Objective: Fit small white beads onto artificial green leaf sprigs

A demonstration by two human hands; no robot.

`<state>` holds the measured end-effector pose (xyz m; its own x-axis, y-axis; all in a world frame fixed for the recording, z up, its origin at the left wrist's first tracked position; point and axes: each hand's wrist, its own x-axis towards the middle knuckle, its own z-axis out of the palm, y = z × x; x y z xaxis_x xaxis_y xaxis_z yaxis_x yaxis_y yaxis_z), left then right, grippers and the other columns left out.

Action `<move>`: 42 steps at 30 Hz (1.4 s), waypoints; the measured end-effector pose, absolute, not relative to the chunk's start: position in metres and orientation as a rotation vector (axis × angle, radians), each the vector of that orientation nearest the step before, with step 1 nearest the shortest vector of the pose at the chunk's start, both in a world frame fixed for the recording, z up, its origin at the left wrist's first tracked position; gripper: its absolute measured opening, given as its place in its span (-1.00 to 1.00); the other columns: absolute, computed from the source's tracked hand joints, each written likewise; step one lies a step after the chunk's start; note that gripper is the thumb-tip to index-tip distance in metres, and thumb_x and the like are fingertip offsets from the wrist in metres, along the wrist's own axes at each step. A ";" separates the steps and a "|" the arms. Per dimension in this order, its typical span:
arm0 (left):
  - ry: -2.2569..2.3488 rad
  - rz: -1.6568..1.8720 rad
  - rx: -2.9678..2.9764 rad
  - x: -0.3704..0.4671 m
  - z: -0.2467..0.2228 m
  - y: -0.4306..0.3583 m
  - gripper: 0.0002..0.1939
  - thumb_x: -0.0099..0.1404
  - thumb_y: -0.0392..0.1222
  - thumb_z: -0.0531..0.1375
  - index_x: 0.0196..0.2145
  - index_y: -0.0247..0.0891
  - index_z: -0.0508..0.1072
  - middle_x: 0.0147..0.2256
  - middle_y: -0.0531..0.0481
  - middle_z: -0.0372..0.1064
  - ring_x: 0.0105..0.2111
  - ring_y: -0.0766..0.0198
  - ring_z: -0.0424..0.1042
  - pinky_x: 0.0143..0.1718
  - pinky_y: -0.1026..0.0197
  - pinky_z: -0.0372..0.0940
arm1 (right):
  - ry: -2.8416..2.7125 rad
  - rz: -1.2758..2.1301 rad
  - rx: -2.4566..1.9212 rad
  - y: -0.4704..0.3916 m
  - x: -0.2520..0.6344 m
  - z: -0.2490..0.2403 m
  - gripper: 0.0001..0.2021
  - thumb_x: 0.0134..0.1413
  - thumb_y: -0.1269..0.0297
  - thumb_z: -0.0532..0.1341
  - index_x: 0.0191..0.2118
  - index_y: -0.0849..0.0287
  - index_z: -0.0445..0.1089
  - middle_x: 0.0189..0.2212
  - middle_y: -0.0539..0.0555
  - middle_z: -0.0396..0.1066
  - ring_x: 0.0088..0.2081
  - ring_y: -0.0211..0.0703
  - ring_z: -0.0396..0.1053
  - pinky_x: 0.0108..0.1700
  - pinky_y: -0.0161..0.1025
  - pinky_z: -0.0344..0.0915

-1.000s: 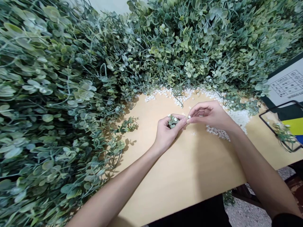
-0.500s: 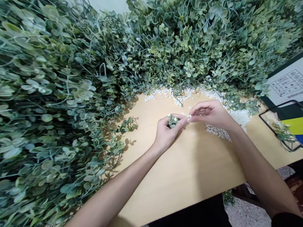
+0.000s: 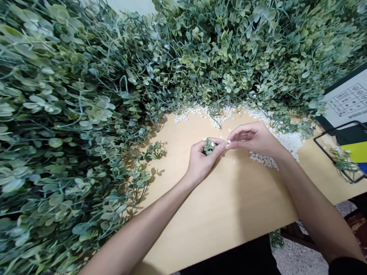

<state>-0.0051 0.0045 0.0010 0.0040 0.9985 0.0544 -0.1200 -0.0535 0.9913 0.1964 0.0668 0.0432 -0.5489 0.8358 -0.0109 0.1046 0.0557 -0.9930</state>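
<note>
My left hand [image 3: 202, 158] is closed around a sprig of artificial greenery [image 3: 208, 148], whose leaves and small white flowers poke out above the palm. Between the thumb and forefinger of my right hand [image 3: 250, 138] is a tiny white flower [image 3: 228, 142], pinched right at the left hand's fingertips. The two hands meet over the table [image 3: 206, 214]. A loose white star-shaped piece [image 3: 234, 161] lies just below the right fingers. Beside the right wrist spreads a heap of small white flower pieces [image 3: 289, 145].
Thick piles of artificial foliage [image 3: 71, 114] line the left and back of the table. More white pieces [image 3: 183, 116] are scattered along the back. At right stand a printed sheet [image 3: 348, 101] and a black wire frame [image 3: 323, 143] with a sprig [image 3: 342, 158] in it.
My right fingertips have shifted very slightly left, closer to the left hand's fingertips, with the white flower between them. The left hand and the surroundings stay about the same.
</note>
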 end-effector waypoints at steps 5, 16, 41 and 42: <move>1.099 1.296 1.165 -0.005 0.001 0.004 -0.73 0.27 -0.01 0.43 -0.31 -0.30 0.64 -0.42 -0.01 0.50 -0.45 0.34 0.40 -0.35 0.25 0.28 | -1.724 1.560 -0.954 0.066 0.196 0.045 -0.68 -0.18 0.14 0.60 -0.31 0.19 0.63 -0.37 0.08 0.62 -0.31 -0.12 0.55 -0.16 -0.20 0.47; 1.117 1.280 1.171 -0.006 0.004 0.004 -0.73 0.27 0.00 0.42 -0.31 -0.29 0.64 -0.45 0.01 0.47 -0.46 0.34 0.38 -0.35 0.24 0.27 | -1.758 1.538 -0.960 0.066 0.195 0.044 -0.69 -0.15 0.13 0.59 -0.31 0.18 0.63 -0.37 0.08 0.62 -0.31 -0.11 0.55 -0.17 -0.19 0.47; 1.133 1.312 1.065 -0.003 0.002 0.005 -0.67 0.22 0.03 0.45 -0.26 -0.31 0.60 -0.46 0.00 0.49 -0.48 0.33 0.43 -0.38 0.26 0.30 | -1.761 1.534 -0.957 0.067 0.198 0.041 -0.71 -0.04 0.13 0.54 -0.21 0.15 0.68 -0.30 0.09 0.67 -0.28 -0.10 0.59 -0.14 -0.18 0.53; 1.129 1.319 1.056 -0.003 0.001 0.005 -0.67 0.23 0.04 0.45 -0.27 -0.31 0.60 -0.45 -0.01 0.49 -0.48 0.33 0.43 -0.39 0.26 0.30 | -1.756 1.530 -0.957 0.067 0.198 0.040 -0.72 -0.04 0.13 0.54 -0.21 0.15 0.68 -0.31 0.09 0.66 -0.28 -0.11 0.58 -0.15 -0.19 0.52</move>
